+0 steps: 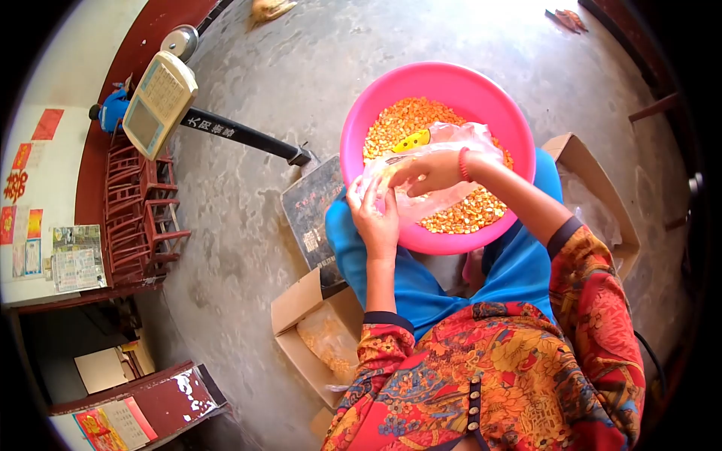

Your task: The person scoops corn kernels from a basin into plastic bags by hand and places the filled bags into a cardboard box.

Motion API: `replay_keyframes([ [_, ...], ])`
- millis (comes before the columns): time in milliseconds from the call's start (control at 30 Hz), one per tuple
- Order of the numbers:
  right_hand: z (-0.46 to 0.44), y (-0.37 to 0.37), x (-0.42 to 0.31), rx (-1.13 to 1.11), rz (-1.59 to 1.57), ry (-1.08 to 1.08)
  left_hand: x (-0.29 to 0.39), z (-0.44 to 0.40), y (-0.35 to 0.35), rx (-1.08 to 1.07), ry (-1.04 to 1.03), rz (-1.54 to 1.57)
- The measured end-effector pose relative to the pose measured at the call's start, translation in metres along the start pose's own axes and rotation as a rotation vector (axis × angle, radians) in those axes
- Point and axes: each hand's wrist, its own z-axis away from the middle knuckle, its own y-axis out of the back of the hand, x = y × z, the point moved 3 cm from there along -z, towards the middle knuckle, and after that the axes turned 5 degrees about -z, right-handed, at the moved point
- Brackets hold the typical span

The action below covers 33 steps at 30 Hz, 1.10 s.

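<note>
A pink plastic basin (515, 113) with orange-yellow corn kernels (406, 116) in it rests at my knees. Across the kernels lies a thin, clear-pinkish plastic bag (466, 137) with a yellow print. My left hand (374, 224) grips the bag's edge at the near left side of the basin, fingers pointing up. Over the bag's mouth is my right hand (432, 173), a red bracelet on its wrist. Its fingers are loosely bent and apart, pointing left toward the left hand. The fingertips are partly hidden by the bag.
On the left stands a platform scale (312, 207) with a display (160, 105) on a black post. An open cardboard box (297, 301) holds a bag of kernels (327, 338); another box (628, 218) stands right. Stacked red chairs (131, 210) line the left wall.
</note>
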Motion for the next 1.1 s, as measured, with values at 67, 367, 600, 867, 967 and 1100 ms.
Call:
replay_keyframes([
  [67, 0.016, 0.016, 0.000, 0.158, -0.125, -0.056, 0.010, -0.002, 0.000, -0.046, 0.041, -0.002],
  [367, 0.041, 0.016, 0.073, 0.510, 0.522, -0.355, 0.002, 0.001, -0.026, -0.078, -0.075, -0.143],
  [600, 0.062, -0.021, 0.024, 0.225, 0.590, -0.203, 0.015, 0.000, -0.024, -0.218, -0.036, -0.203],
  [867, 0.099, 0.000, -0.013, 0.409, -0.044, 0.034, 0.017, 0.001, -0.023, -0.302, 0.036, -0.211],
  [967, 0.109, -0.005, -0.016, 0.125, 0.012, -0.077, 0.016, 0.002, -0.025, -0.255, -0.008, -0.227],
  [1100, 0.106, -0.053, 0.046, 0.392, 0.779, -0.128, 0.010, 0.003, -0.027, -0.217, -0.012, -0.242],
])
